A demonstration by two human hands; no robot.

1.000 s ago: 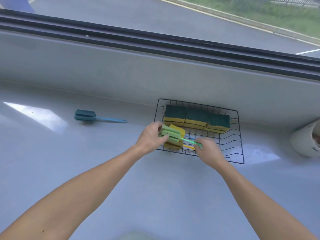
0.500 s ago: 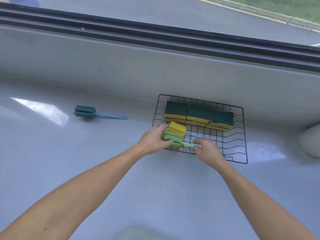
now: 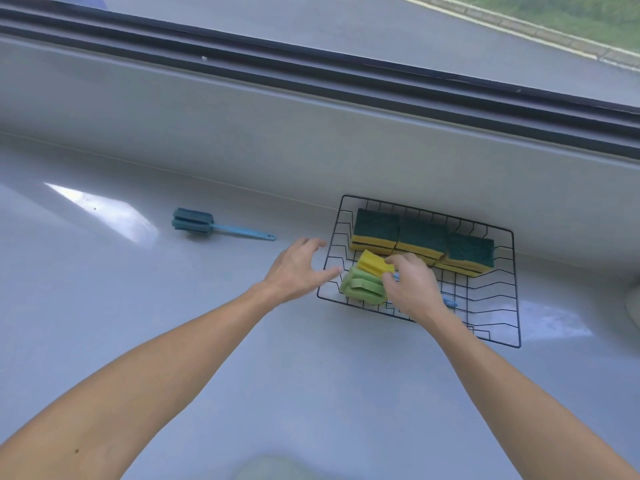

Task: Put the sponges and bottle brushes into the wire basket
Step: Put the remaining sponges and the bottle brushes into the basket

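A black wire basket (image 3: 516, 289) stands on the grey counter by the window sill. Three green-and-yellow sponges (image 3: 420, 242) lie in a row along its back. At its front left lie a green bottle brush (image 3: 363, 289) and a yellow bottle brush (image 3: 374, 263); a blue handle end (image 3: 450, 302) pokes out past my wrist. My right hand (image 3: 412, 289) rests over their handles, fingertips pinching the yellow head. My left hand (image 3: 301, 268) hovers open just outside the basket's left rim. A teal bottle brush (image 3: 192, 221) lies on the counter to the left.
The raised sill and dark window frame (image 3: 311, 74) run behind the basket. A white rounded object (image 3: 634, 306) shows at the right edge. A blurred pale green shape (image 3: 266, 469) sits at the bottom edge.
My left hand let go of the green brush head and drew back left, out of the basket. My right hand slid from the handles up to the brush heads. The green brush now lies in the basket.
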